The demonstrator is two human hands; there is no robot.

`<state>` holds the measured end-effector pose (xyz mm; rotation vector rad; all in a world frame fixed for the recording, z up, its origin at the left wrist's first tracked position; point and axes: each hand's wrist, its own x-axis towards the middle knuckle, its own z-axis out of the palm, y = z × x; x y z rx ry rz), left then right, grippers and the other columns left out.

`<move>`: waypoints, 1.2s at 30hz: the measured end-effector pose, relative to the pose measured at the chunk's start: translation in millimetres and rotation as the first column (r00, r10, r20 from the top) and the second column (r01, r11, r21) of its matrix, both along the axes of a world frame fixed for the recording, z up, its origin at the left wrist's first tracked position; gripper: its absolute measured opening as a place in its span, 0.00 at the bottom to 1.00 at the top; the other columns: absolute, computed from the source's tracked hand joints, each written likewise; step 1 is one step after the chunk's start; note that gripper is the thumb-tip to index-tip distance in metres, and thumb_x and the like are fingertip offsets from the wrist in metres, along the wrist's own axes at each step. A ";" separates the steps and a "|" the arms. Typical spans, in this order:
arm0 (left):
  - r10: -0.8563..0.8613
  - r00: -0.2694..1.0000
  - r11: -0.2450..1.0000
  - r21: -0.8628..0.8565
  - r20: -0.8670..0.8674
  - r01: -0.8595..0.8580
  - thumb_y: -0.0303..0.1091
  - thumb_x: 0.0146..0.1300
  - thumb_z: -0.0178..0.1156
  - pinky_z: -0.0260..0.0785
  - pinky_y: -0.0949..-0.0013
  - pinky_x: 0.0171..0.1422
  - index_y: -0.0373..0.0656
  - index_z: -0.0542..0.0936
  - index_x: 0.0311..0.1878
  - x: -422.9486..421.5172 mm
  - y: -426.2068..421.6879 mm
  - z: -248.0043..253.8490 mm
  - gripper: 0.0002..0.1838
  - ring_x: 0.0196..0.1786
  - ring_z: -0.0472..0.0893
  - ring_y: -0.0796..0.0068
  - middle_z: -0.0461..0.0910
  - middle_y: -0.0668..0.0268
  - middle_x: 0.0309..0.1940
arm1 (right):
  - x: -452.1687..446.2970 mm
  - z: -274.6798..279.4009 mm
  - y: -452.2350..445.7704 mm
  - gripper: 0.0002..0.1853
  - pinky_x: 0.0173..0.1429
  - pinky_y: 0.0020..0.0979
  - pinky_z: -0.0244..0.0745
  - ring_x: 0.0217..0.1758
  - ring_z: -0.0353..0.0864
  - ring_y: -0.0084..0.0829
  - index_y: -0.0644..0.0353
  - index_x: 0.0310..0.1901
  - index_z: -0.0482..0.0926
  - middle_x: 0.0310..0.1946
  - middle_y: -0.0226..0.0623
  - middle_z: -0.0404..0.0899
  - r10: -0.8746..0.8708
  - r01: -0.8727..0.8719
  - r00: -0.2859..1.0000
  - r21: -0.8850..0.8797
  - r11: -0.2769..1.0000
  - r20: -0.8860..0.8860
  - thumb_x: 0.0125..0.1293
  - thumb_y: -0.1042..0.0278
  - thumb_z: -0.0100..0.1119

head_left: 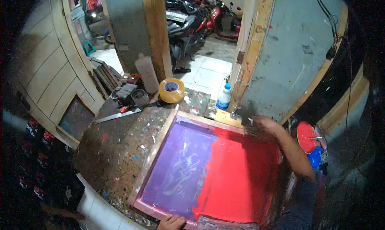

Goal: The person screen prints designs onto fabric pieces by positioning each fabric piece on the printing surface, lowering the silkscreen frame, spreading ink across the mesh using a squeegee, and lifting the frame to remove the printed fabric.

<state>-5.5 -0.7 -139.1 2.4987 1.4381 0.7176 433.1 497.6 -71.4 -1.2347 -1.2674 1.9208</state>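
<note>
A wooden screen printing frame point(154, 149) lies on the worktable, its mesh purple on the left with a pale, scribble-like design. Bright red ink point(232, 178) covers the right part of the mesh. My left hand point(172, 222) is at the frame's near edge, fingers bent over the rim. Across the right side reaches my right arm, with my right hand point(266, 126) by the far right corner, near a metal clamp point(236, 110) on a wooden block. A small pale bit shows at its fingertips; its fingers are partly dark and blurred.
On the stained table point(116, 149) are a tape roll point(171, 90), a metal ruler point(118, 116), a translucent bottle point(147, 74) and a blue-capped bottle point(223, 96). A red-inked container point(306, 137) stands right. A person in patterned clothing point(38, 161) is at left; motorcycles point(188, 25) stand beyond the doorway.
</note>
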 end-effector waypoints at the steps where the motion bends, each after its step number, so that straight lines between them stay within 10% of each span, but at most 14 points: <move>1: 0.012 1.000 1.000 0.008 0.011 -0.012 0.54 0.53 0.76 0.72 0.54 0.54 0.44 0.82 0.46 2.7 1.9 0.8 0.27 0.47 0.84 0.59 0.84 0.64 0.42 | -0.8 5.8 -3.2 0.15 0.50 0.40 0.83 0.42 0.84 0.34 0.64 0.53 0.80 0.43 0.39 0.84 -0.039 0.038 0.999 -0.019 0.999 -0.018 0.80 0.60 0.56; 3: 0.042 0.999 0.999 0.021 0.025 -0.042 0.55 0.54 0.74 0.73 0.53 0.54 0.44 0.82 0.47 6.1 6.3 1.9 0.27 0.46 0.84 0.58 0.84 0.63 0.42 | -8.8 16.9 -5.0 0.17 0.42 0.40 0.79 0.36 0.83 0.31 0.63 0.55 0.81 0.37 0.33 0.84 -0.066 0.046 0.984 0.121 0.992 0.166 0.81 0.57 0.55; 5: 0.063 0.997 0.997 0.038 0.040 -0.065 0.57 0.55 0.73 0.73 0.51 0.54 0.44 0.82 0.48 7.8 10.2 1.7 0.28 0.46 0.83 0.57 0.84 0.63 0.42 | -13.6 10.7 -12.0 0.21 0.60 0.46 0.81 0.54 0.86 0.42 0.64 0.68 0.75 0.55 0.48 0.85 -0.120 0.120 0.993 0.182 0.976 -0.011 0.78 0.68 0.51; 6: 0.074 0.996 0.996 0.048 0.049 -0.076 0.58 0.56 0.72 0.73 0.51 0.54 0.43 0.82 0.48 9.0 11.2 1.3 0.28 0.45 0.83 0.56 0.84 0.63 0.42 | -18.4 16.6 -7.0 0.16 0.56 0.48 0.82 0.49 0.87 0.45 0.59 0.58 0.80 0.48 0.49 0.86 -0.048 -0.125 0.938 0.464 0.877 0.344 0.74 0.64 0.55; 7: 0.077 0.995 0.995 0.054 0.059 -0.080 0.58 0.56 0.72 0.73 0.50 0.53 0.43 0.83 0.48 11.0 11.0 -0.1 0.29 0.45 0.83 0.55 0.84 0.63 0.42 | -22.6 22.0 -2.3 0.12 0.51 0.51 0.82 0.44 0.87 0.49 0.55 0.48 0.85 0.42 0.49 0.87 -0.263 -0.551 0.541 0.573 0.606 0.799 0.70 0.61 0.58; 8: 0.075 0.995 0.995 0.064 0.071 -0.080 0.59 0.57 0.71 0.73 0.49 0.53 0.43 0.83 0.49 12.4 11.2 -1.4 0.29 0.45 0.83 0.55 0.84 0.62 0.42 | -26.6 27.5 1.6 0.11 0.47 0.53 0.83 0.39 0.88 0.53 0.50 0.38 0.91 0.35 0.49 0.88 -0.550 -0.759 0.214 0.492 0.427 0.807 0.66 0.57 0.61; 9: 0.075 0.994 0.994 0.072 0.076 -0.081 0.60 0.57 0.70 0.73 0.49 0.53 0.43 0.83 0.49 13.7 10.2 -3.0 0.29 0.45 0.83 0.54 0.84 0.62 0.43 | -37.3 30.6 -6.1 0.10 0.39 0.53 0.82 0.32 0.88 0.51 0.50 0.30 0.91 0.28 0.43 0.88 -0.697 -0.830 0.256 0.521 0.197 0.670 0.61 0.56 0.65; 15: 0.062 0.994 0.992 0.108 0.093 -0.072 0.64 0.61 0.66 0.73 0.44 0.52 0.43 0.84 0.51 9.2 7.0 -11.9 0.32 0.43 0.82 0.50 0.84 0.61 0.43 | -119.9 15.4 57.8 0.12 0.44 0.42 0.84 0.41 0.89 0.35 0.49 0.42 0.92 0.38 0.35 0.90 -0.040 -0.522 -0.466 -0.238 0.819 0.884 0.55 0.62 0.70; 19: 0.052 0.997 0.987 0.146 0.065 -0.061 0.67 0.53 0.72 0.74 0.45 0.52 0.39 0.83 0.52 6.8 3.6 -27.7 0.39 0.43 0.82 0.48 0.83 0.57 0.42 | -90.4 28.6 52.3 0.10 0.37 0.41 0.81 0.34 0.87 0.34 0.52 0.38 0.92 0.32 0.36 0.88 0.030 -0.575 -0.234 -0.163 0.802 0.972 0.58 0.61 0.67; 22: 0.049 0.991 0.997 0.057 0.125 -0.056 0.62 0.52 0.75 0.74 0.46 0.51 0.37 0.82 0.52 15.8 6.0 -1.7 0.37 0.43 0.82 0.49 0.84 0.56 0.43 | -33.7 46.9 33.9 0.10 0.32 0.41 0.78 0.29 0.85 0.33 0.54 0.35 0.91 0.27 0.37 0.86 0.122 -0.571 0.244 0.041 0.820 0.962 0.61 0.60 0.65; 27: 0.021 1.000 0.999 -0.040 0.007 -0.021 0.56 0.50 0.78 0.71 0.56 0.53 0.43 0.80 0.45 16.4 13.9 37.3 0.30 0.45 0.82 0.58 0.82 0.64 0.38 | -8.6 4.5 20.1 0.13 0.25 0.40 0.76 0.22 0.83 0.33 0.56 0.32 0.91 0.21 0.38 0.84 -0.338 -0.153 0.487 0.460 0.875 0.805 0.65 0.59 0.62; 29: 0.019 0.996 0.999 0.025 0.091 -0.021 0.57 0.47 0.78 0.70 0.55 0.53 0.41 0.79 0.45 18.1 14.8 29.6 0.33 0.42 0.80 0.57 0.79 0.63 0.35 | 6.5 -41.2 58.3 0.13 0.27 0.42 0.78 0.22 0.84 0.35 0.53 0.32 0.91 0.22 0.40 0.86 -0.486 0.090 0.505 0.517 0.851 0.713 0.64 0.58 0.62; 36: 0.043 0.996 0.999 0.016 0.072 -0.045 0.57 0.48 0.79 0.70 0.52 0.56 0.41 0.79 0.49 15.9 13.2 25.1 0.35 0.46 0.81 0.56 0.80 0.61 0.39 | -9.4 -40.7 40.4 0.10 0.52 0.47 0.83 0.42 0.91 0.45 0.53 0.37 0.92 0.36 0.50 0.89 -0.587 -0.275 0.211 0.624 0.732 0.782 0.58 0.61 0.67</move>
